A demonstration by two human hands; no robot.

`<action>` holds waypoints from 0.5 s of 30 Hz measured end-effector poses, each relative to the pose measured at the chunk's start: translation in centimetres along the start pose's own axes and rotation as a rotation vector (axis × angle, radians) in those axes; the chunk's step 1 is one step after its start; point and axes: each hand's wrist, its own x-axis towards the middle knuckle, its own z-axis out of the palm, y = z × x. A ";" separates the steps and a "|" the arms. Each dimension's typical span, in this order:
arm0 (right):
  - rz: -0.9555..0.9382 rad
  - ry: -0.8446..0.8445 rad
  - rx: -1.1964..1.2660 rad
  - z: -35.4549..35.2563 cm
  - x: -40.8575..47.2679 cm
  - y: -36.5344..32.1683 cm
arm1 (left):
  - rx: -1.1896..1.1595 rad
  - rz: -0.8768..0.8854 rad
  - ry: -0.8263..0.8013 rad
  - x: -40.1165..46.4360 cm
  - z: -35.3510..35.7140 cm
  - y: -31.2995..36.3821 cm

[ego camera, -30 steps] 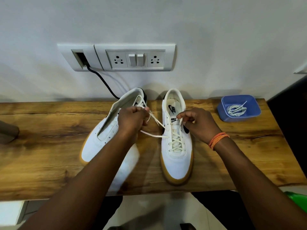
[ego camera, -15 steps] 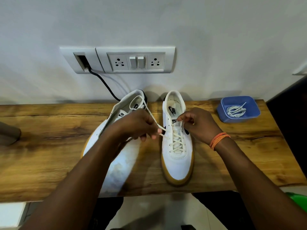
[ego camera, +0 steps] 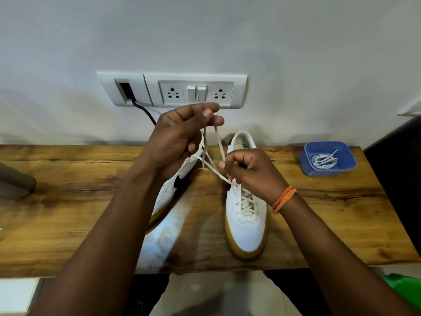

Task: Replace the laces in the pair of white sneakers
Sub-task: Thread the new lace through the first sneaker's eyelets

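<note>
Two white sneakers with tan soles sit on a wooden shelf (ego camera: 68, 224). The right sneaker (ego camera: 247, 226) stands upright, toe towards me, with a cream lace (ego camera: 211, 166) crossed through its lower eyelets. My left hand (ego camera: 180, 137) is raised in front of the wall and pinches the lace's loose ends between thumb and fingers. My right hand (ego camera: 248, 172) pinches the lace just above the sneaker's tongue. The left sneaker (ego camera: 175, 185) lies tilted behind my left forearm, mostly hidden.
A blue plastic tub (ego camera: 328, 158) at the shelf's right end holds a coiled white lace (ego camera: 324, 159). A socket panel (ego camera: 173, 91) with a black cable (ego camera: 145, 112) is on the wall behind. A grey object (ego camera: 16, 183) sits at the left edge.
My left hand rose from beside the right sneaker up in front of the wall, pulling the lace ends upward. My right hand stayed by the tongue.
</note>
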 end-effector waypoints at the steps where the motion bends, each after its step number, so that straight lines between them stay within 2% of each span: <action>1: 0.007 0.022 0.035 -0.3 0.1 -0.3 | 0.122 0.005 0.076 0.2 -0.1 -0.4; 4: 0.057 0.144 0.202 -1.6 0.6 -1.1 | 0.780 0.009 0.333 0.3 0.1 -3.0; 5: 0.079 0.182 0.268 -2.2 0.7 -1.3 | 0.851 0.010 0.391 0.0 0.7 -3.8; 6: 0.100 0.217 0.340 -2.8 0.9 -1.4 | 0.804 0.031 0.407 -0.3 1.4 -4.4; 8: 0.136 0.284 0.485 -4.2 1.0 -1.5 | 0.684 0.113 0.317 -0.7 3.4 -5.3; 11: 0.179 0.388 0.691 -6.6 1.0 -1.2 | 0.739 0.219 0.020 -1.6 6.1 -6.4; 13: 0.197 0.440 0.766 -8.1 0.8 -0.5 | 0.651 0.096 -0.189 -2.2 7.4 -7.5; 15: 0.230 0.482 0.825 -9.2 0.8 0.4 | 0.634 0.017 -0.300 -2.6 7.8 -9.2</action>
